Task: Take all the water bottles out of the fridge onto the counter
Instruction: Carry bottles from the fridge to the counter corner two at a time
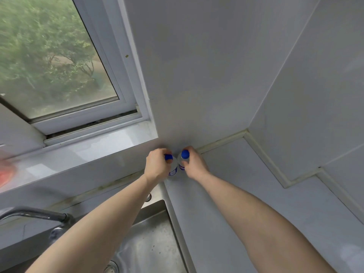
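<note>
Standing two bottles at the back of the counter (246,194), the person has one in each hand, both upright and just beside each other, close to the wall (197,75) near the sink (149,233) corner. The left hand (155,166) has its fingers curled round the neck of the left bottle (173,168), partly hiding its blue cap (168,157). The right hand (192,164) grips the shoulder of the right bottle (182,164), whose cap shows whole above the fingers. Whether the bases already rest on the counter cannot be told, since the hands cover them.

The step looks like the set-down. To do it well, each bottle should come down flat on its base, clear of the sink's rim, which lies right under the left one. It would be wise to feel both bases settle before loosening the fingers, then open each hand sideways and lift away without brushing the caps, since the bottles stand so near that a nudge to one could tip the other. Keeping them tight against the wall leaves room in front for more. The fridge is out of view, so how many bottles remain cannot be judged.
</note>
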